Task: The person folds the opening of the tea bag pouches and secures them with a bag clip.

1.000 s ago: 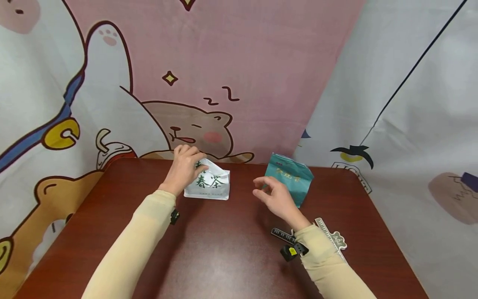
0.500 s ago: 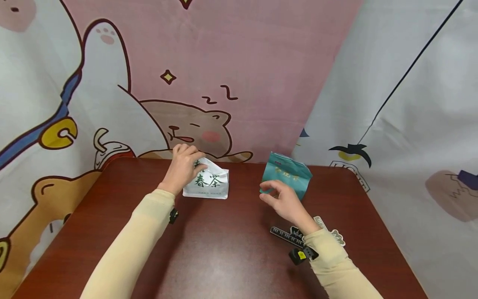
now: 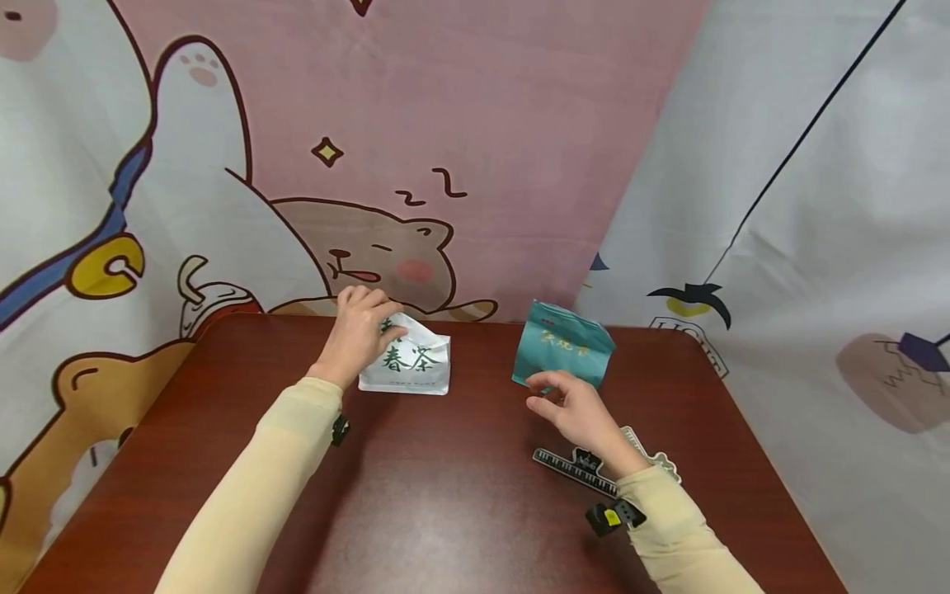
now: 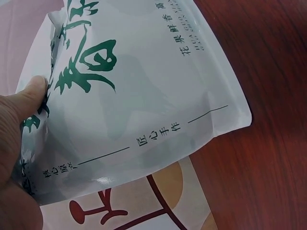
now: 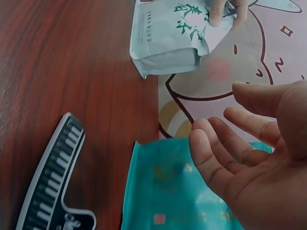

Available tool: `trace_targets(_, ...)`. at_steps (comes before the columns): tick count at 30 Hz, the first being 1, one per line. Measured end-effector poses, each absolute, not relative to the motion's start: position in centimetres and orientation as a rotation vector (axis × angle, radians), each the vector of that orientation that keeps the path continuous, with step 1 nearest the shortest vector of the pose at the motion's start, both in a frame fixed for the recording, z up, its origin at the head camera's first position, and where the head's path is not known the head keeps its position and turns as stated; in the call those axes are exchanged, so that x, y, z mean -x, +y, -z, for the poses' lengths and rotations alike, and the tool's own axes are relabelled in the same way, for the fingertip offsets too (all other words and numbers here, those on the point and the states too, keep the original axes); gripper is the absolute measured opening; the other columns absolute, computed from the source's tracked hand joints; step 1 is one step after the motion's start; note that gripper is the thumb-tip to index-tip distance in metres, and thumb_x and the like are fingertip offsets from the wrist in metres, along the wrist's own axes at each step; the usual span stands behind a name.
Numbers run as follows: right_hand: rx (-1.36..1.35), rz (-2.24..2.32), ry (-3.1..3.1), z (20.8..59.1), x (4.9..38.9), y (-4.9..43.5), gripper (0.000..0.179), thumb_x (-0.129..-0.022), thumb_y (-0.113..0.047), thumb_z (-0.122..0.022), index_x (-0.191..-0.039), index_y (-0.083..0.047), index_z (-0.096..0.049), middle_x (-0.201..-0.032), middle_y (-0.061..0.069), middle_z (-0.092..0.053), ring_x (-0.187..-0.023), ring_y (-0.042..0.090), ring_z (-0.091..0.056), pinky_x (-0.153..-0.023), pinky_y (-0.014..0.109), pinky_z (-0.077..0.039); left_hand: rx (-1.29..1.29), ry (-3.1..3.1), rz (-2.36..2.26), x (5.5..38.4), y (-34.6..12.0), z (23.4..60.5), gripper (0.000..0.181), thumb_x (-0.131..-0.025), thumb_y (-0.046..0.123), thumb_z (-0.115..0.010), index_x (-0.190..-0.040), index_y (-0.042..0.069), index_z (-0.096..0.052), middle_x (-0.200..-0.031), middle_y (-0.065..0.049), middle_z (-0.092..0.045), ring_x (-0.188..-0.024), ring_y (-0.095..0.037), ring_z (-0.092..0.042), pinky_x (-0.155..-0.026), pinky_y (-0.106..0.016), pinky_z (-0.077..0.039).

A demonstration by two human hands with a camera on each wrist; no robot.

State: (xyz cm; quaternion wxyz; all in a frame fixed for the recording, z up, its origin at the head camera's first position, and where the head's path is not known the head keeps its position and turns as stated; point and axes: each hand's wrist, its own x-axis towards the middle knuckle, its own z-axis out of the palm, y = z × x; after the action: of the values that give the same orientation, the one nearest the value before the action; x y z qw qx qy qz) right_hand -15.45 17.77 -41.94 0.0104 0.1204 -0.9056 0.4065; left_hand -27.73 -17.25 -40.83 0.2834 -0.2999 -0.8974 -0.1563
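Note:
A white tea bag (image 3: pixel 416 370) with green characters stands near the back edge of the table. My left hand (image 3: pixel 355 332) grips its folded top, the thumb (image 4: pixel 34 92) pressing on the front in the left wrist view. To the right, a teal tea bag (image 3: pixel 562 345) with gold lettering stands tilted. Just in front of it hovers my right hand (image 3: pixel 582 412), fingers loosely bent and nothing between them. Below that hand lies a black clip with a piano-key pattern (image 3: pixel 571 470). A pale ruler-like clip (image 3: pixel 670 466) is partly hidden by the right forearm.
The dark red-brown table (image 3: pixel 430 511) runs back to a cartoon-printed curtain (image 3: pixel 519 148) hanging behind both bags. A black wrist camera with a yellow mark (image 3: pixel 614 516) sits on the right wrist, over the table near the piano-key clip.
My right hand has moved right and a little toward me, uncovering more of the piano-key clip and of the teal bag's front. The left hand keeps its hold on the white bag.

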Motion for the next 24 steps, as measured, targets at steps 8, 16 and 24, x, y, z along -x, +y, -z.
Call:
trace_targets(8, -0.371, -1.228, -2.839, 42.4, 15.0, 18.9, 0.021, -0.096, -0.012, -0.073, -0.117, -0.01, -0.075, -0.119, 0.008, -0.072, -0.114, 0.035, -0.066, -0.096, 0.054, -0.052, 0.81, -2.377, 0.434, 27.9, -17.4, 41.1, 0.031, -0.081, 0.024, -0.089, -0.104, 0.007, -0.079, -0.093, -0.006, -0.066, -0.094, -0.031, -0.053, -0.098, -0.053, -0.035)
trace_targets(16, -0.367, -1.162, -2.896, 42.9, 14.3, 20.2, 0.019, -0.097, -0.011, -0.072, -0.116, -0.012, -0.077, -0.119, 0.008, -0.073, -0.117, 0.034, -0.065, -0.094, 0.052, -0.053, 0.815, -2.384, 0.451, 27.6, -17.3, 40.9, 0.031, -0.081, 0.023, -0.089, -0.105, 0.007, -0.079, -0.094, -0.007, -0.066, -0.095, -0.031, -0.054, -0.099, -0.053, -0.035)
trace_targets(24, -0.368, -1.117, -2.919, 43.3, 13.8, 21.4, 0.02, -0.096, -0.011, -0.073, -0.116, -0.008, -0.076, -0.119, 0.011, -0.073, -0.116, 0.037, -0.065, -0.094, 0.056, -0.052, 0.821, -2.352, 0.454, 27.8, -17.3, 41.1, 0.031, -0.081, 0.023, -0.089, -0.105, 0.006, -0.079, -0.093, -0.006, -0.066, -0.093, -0.03, -0.054, -0.097, -0.053, -0.035)
